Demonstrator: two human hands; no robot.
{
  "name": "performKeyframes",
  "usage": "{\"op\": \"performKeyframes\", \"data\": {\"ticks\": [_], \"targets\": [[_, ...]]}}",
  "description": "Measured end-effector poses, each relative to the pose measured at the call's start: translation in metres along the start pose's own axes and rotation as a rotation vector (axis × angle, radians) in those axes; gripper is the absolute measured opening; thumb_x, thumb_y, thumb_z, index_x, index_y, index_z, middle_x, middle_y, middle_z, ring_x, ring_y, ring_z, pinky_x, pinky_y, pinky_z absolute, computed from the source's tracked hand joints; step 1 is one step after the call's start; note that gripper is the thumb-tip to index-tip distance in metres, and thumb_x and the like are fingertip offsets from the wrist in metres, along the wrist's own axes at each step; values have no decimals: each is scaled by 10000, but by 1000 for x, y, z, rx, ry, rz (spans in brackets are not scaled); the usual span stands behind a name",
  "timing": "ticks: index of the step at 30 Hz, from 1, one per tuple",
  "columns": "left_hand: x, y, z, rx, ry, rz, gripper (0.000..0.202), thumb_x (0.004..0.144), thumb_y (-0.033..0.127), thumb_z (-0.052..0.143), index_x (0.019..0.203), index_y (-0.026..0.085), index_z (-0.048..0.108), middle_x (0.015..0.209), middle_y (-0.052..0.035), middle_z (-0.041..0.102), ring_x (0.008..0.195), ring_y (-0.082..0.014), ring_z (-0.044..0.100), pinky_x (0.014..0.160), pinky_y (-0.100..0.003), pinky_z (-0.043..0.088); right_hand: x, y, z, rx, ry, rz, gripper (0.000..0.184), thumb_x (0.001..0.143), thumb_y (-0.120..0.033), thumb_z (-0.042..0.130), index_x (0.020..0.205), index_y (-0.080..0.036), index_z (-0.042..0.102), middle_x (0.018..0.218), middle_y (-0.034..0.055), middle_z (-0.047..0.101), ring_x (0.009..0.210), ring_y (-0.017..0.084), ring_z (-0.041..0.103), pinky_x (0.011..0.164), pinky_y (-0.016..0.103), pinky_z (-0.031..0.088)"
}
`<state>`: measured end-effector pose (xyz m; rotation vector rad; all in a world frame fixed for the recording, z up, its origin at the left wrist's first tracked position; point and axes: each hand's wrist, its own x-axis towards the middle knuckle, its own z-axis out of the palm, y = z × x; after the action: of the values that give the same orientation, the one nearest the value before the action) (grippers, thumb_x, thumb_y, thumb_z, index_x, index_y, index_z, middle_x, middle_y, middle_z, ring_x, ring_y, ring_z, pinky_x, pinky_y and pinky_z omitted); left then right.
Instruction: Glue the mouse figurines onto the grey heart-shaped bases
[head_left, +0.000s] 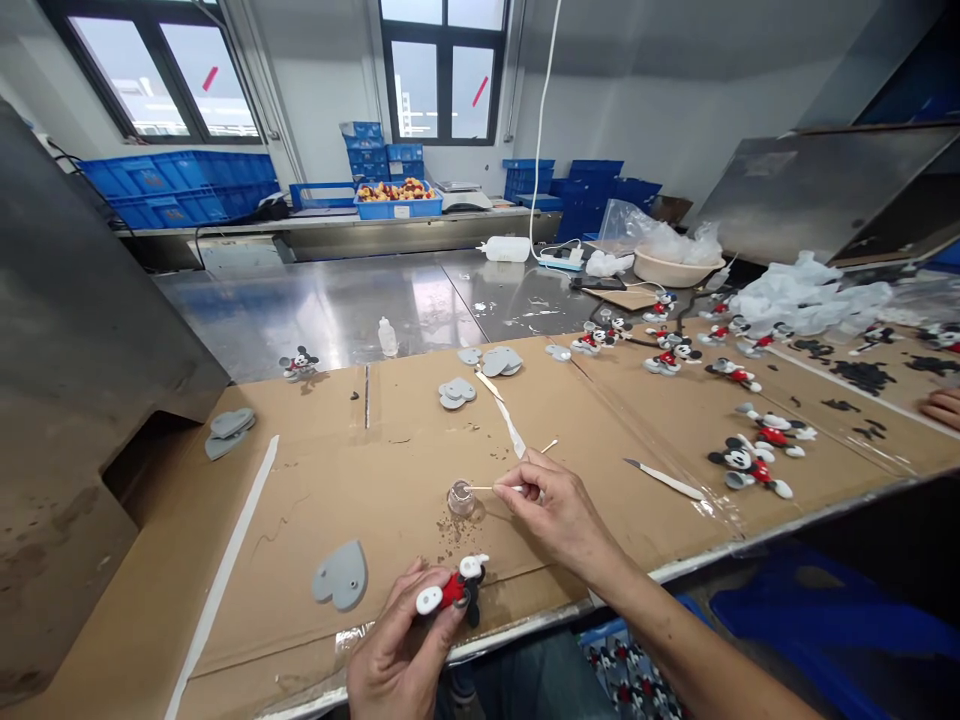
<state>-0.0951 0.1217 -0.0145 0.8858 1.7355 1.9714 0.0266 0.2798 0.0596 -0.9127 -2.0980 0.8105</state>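
Gripping a small red, white and black plastic mouse figure point(452, 592) tipped on its side, the left hand point(397, 640) sits low at the near edge of the brown cardboard sheet point(375, 500), thumb and fingers closed around it. Just beyond, the right hand point(551, 510) pinches a thin pale wooden stick point(484, 488), its tip at the mouth of a small clear cup point(460, 498) (what is inside, I cannot tell from here).

To my eye the work on this figure is partway: it is in hand and the stick is at the cup, but the tip is well apart from the figure. A flat grey heart-shaped plate point(341, 577) with little holes lies left of the hands, with nothing mounted on it.

Brown crumbs point(455, 535) litter the cardboard around the cup. Nothing comes between stick and cup; a white-handled craft knife point(671, 480) lies to the right, close enough to mind the blade. More mouse figures point(750, 467) lie and stand along the right, and stacked grey plates point(456, 393) wait farther up. A co-worker's hand point(943, 408) rests at the far right edge, near scattered black pieces point(862, 377). Beyond are crumpled white plastic bags point(806, 290), a white squeeze bottle point(505, 249) on the steel tabletop point(337, 300), and a blue tray point(400, 208) heaped with orange-and-yellow pieces under the windows point(446, 80).
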Motion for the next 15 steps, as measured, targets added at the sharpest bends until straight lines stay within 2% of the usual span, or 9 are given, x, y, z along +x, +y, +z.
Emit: {"op": "performKeyframes", "data": {"ticks": [7, 10, 15], "targets": [[-1, 2, 0, 3, -6, -36, 241, 691, 374, 823, 926, 335, 786, 948, 37, 786, 974, -186, 701, 1030, -294, 488, -1, 6, 3, 247, -30, 228, 202, 783, -324, 615, 664, -173, 675, 650, -3, 544, 617, 148, 496, 609, 283, 389], [-1, 1, -2, 17, -35, -38, 248, 714, 344, 809, 959, 361, 776, 983, 54, 781, 976, -166, 697, 1037, -273, 475, -5, -9, -5, 343, -103, 266, 233, 779, -380, 638, 679, -172, 676, 649, -3, 563, 637, 149, 506, 629, 287, 399], [2, -5, -9, 120, -146, 52, 254, 764, 294, 772, 1008, 363, 762, 1015, 50, 777, 1033, -160, 685, 1043, -254, 461, -18, -44, -20, 358, -264, 204, 173, 808, -290, 646, 671, -191, 686, 686, -10, 564, 673, 137, 505, 660, 276, 394]]}}
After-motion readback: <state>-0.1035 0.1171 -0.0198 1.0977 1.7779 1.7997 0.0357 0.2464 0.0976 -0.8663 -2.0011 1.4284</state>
